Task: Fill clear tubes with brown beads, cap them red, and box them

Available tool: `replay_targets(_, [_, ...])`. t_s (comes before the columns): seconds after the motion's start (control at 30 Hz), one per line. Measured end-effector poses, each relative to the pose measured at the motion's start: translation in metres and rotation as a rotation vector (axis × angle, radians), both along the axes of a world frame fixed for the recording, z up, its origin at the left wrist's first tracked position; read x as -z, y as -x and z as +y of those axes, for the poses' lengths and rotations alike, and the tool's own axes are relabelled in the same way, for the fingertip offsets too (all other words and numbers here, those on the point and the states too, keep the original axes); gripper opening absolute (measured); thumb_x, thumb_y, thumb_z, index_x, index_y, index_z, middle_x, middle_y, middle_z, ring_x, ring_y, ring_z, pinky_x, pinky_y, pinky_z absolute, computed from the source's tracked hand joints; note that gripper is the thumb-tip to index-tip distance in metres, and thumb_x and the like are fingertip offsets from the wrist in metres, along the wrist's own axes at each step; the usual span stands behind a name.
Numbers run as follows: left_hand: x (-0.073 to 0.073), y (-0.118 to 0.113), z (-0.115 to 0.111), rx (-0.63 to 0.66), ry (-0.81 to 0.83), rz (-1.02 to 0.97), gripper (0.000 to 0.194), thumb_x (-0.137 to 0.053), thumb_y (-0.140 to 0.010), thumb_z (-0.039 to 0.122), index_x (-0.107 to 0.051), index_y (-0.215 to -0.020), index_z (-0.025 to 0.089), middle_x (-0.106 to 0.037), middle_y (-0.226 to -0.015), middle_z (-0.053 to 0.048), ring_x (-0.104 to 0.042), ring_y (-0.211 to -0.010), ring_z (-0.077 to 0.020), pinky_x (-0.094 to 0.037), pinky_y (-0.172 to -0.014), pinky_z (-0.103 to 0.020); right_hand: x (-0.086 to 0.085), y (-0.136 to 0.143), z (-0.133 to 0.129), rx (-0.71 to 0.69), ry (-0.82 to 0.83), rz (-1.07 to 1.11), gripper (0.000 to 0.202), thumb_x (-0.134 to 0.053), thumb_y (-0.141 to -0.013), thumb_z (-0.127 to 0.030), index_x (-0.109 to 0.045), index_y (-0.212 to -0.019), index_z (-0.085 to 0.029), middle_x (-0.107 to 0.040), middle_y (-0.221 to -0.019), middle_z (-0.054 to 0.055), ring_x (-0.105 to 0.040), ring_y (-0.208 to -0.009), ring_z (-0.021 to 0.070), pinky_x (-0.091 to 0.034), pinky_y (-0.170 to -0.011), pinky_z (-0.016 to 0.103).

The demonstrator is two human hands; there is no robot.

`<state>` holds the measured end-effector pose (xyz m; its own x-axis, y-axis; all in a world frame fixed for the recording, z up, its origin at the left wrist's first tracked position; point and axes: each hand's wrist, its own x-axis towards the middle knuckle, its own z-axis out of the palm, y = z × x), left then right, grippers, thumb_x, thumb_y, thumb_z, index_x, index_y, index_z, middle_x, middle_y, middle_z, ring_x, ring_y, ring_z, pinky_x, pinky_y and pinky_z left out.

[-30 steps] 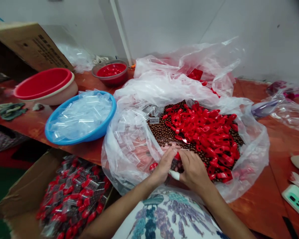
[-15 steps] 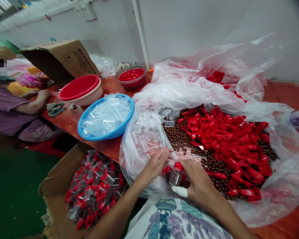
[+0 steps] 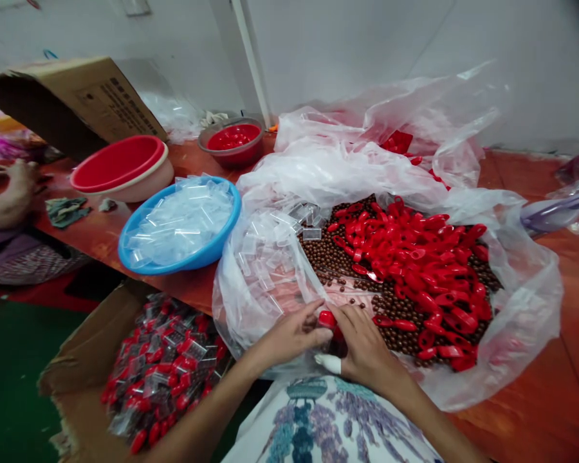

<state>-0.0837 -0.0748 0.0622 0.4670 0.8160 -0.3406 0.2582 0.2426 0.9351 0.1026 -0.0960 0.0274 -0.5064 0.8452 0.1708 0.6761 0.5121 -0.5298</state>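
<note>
Close to my lap, both my hands meet around small clear plastic containers with red caps, mostly hidden by the fingers; one red cap (image 3: 326,318) shows between them. My left hand (image 3: 292,331) is closed, thumb and fingers pinching at that capped container. My right hand (image 3: 369,344) curls around the containers from the right, its thumb wearing a white cover (image 3: 328,363). Just beyond lies a clear plastic sheet (image 3: 525,270) bearing brown beads (image 3: 325,257), a heap of red scoop-shaped plastic pieces (image 3: 415,257) and loose clear boxes (image 3: 265,244).
A blue basin (image 3: 229,238) of clear plastic pieces stands left, with a red basin (image 3: 120,164) and a smaller bowl (image 3: 236,141) behind. Below the table edge, a carton (image 3: 67,379) holds many red-capped containers (image 3: 174,360). Another person's arm (image 3: 12,196) is at far left.
My left hand has moved in to the right and closed at the red-capped container beside my right hand. The view has turned slightly to the right.
</note>
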Motion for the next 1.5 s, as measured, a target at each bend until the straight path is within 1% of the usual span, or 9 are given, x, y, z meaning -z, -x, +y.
replay_targets(0.23, [0.021,-0.026,-0.022,-0.289,0.134,-0.186,0.071,-0.060,-0.078,0.039,-0.032,-0.139,0.016,-0.061,-0.088,-0.005,-0.055,-0.077,-0.0147,-0.044,-0.073,-0.028,0.004,0.002,-0.004,0.075,-0.162,-0.067,0.062,-0.054,-0.078,-0.030,-0.035,-0.133,-0.009,-0.053,-0.112,0.016,-0.046,-0.107,0.0304,-0.037,-0.093,0.049])
replay_targets(0.43, [0.020,-0.029,-0.025,-0.334,0.112,-0.093,0.084,-0.061,-0.077,0.033,-0.013,-0.144,0.018,-0.051,-0.069,0.004,-0.045,-0.062,-0.0087,-0.039,-0.062,-0.022,0.015,0.005,-0.004,0.067,-0.171,0.010,0.066,-0.051,-0.076,-0.025,-0.026,-0.135,-0.010,-0.054,-0.113,0.015,-0.048,-0.106,0.0295,-0.041,-0.088,0.048])
replay_targets(0.73, [0.025,-0.032,-0.030,-0.236,0.095,-0.085,0.085,-0.058,-0.077,0.029,-0.006,-0.144,0.018,-0.046,-0.061,0.007,-0.041,-0.054,-0.0070,-0.035,-0.055,-0.019,0.012,0.005,-0.003,0.030,-0.127,0.116,0.048,-0.052,-0.068,-0.019,-0.043,-0.114,-0.014,-0.055,-0.093,0.010,-0.051,-0.088,0.0251,-0.043,-0.079,0.039])
replay_targets(0.9, [0.011,-0.020,-0.023,-0.089,-0.041,0.036,0.073,-0.056,-0.079,0.033,-0.021,-0.142,0.019,-0.061,-0.084,0.000,-0.054,-0.075,-0.0132,-0.043,-0.072,-0.026,0.011,0.009,-0.005,0.012,-0.098,0.090,0.042,-0.053,-0.074,-0.021,-0.045,-0.114,-0.014,-0.056,-0.096,0.010,-0.050,-0.090,0.0249,-0.041,-0.081,0.039])
replay_targets(1.0, [-0.005,0.008,-0.002,0.013,-0.229,0.263,0.048,-0.049,-0.084,0.038,-0.047,-0.129,0.020,-0.063,-0.105,-0.003,-0.055,-0.093,-0.0180,-0.042,-0.085,-0.028,0.011,0.012,-0.004,-0.017,-0.067,0.035,0.061,-0.059,-0.075,-0.037,-0.039,-0.127,-0.013,-0.054,-0.109,0.014,-0.047,-0.102,0.0282,-0.035,-0.091,0.044])
replay_targets(1.1, [-0.013,0.041,0.021,0.087,-0.456,0.622,0.033,-0.046,-0.086,0.031,-0.058,-0.114,0.018,-0.062,-0.107,-0.008,-0.054,-0.099,-0.0208,-0.039,-0.089,-0.031,0.013,0.016,-0.002,-0.051,0.013,-0.043,0.077,-0.063,-0.071,-0.051,-0.036,-0.134,-0.017,-0.051,-0.115,0.014,-0.044,-0.105,0.0299,-0.034,-0.092,0.046])
replay_targets(1.27, [0.002,0.065,0.040,0.464,-0.592,1.136,0.025,-0.052,-0.073,0.011,-0.064,-0.095,0.016,-0.062,-0.091,-0.012,-0.052,-0.090,-0.0259,-0.040,-0.081,-0.037,0.008,0.018,0.001,-0.070,0.110,-0.092,0.087,-0.067,-0.066,-0.057,-0.035,-0.136,-0.016,-0.049,-0.119,0.014,-0.041,-0.109,0.0308,-0.032,-0.095,0.046])
replay_targets(1.4, [0.011,0.065,0.047,0.503,-0.599,1.160,0.023,-0.059,-0.068,0.012,-0.063,-0.090,0.017,-0.062,-0.089,-0.011,-0.051,-0.089,-0.0265,-0.039,-0.077,-0.037,-0.003,0.003,0.003,0.003,0.145,-0.088,0.052,-0.061,-0.079,-0.039,-0.045,-0.127,-0.024,-0.051,-0.116,0.010,-0.045,-0.106,0.0251,-0.037,-0.092,0.040])
replay_targets(1.5, [0.005,0.064,0.053,0.378,-0.563,0.996,0.020,-0.064,-0.068,0.026,-0.060,-0.086,0.017,-0.061,-0.087,-0.008,-0.051,-0.085,-0.0241,-0.039,-0.075,-0.034,-0.007,-0.015,0.005,0.035,0.182,-0.045,0.036,-0.055,-0.085,-0.023,-0.051,-0.120,-0.026,-0.055,-0.109,0.006,-0.050,-0.099,0.0206,-0.041,-0.086,0.034])
